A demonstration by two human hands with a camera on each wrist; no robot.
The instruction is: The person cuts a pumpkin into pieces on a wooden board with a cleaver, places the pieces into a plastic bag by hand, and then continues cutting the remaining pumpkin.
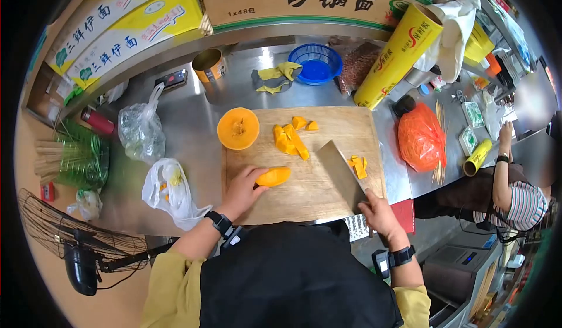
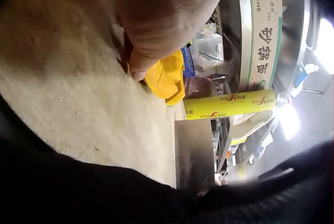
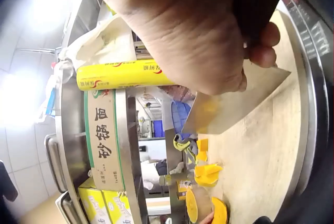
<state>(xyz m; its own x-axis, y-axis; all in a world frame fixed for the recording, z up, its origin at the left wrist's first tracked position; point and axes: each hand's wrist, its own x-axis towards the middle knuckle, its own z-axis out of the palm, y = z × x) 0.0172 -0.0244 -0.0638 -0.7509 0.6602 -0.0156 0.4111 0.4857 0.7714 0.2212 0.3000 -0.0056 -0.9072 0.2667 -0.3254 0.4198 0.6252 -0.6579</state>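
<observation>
On the wooden cutting board (image 1: 304, 202), my left hand (image 1: 241, 190) holds a curved, peeled piece of pumpkin (image 1: 275, 177) at its left end. My right hand (image 1: 381, 215) grips a cleaver (image 1: 342, 173) by its handle, which the fingers mostly hide. The broad blade (image 3: 229, 106) stands over the board's right part, apart from the held piece. Several cut pumpkin chunks (image 1: 288, 141) lie in the upper middle, and smaller pieces (image 1: 357, 166) sit just right of the blade. A pumpkin half (image 1: 238, 128), cut face up, rests at the board's upper left corner.
Plastic bags (image 1: 170, 190) lie left of the board. Behind it stand an open can (image 1: 209, 64), a cloth (image 1: 275, 77), a blue basket (image 1: 316, 63) and a yellow film roll (image 1: 398, 59). An orange-red bag (image 1: 421, 136) sits at right. Another person (image 1: 509, 193) stands far right.
</observation>
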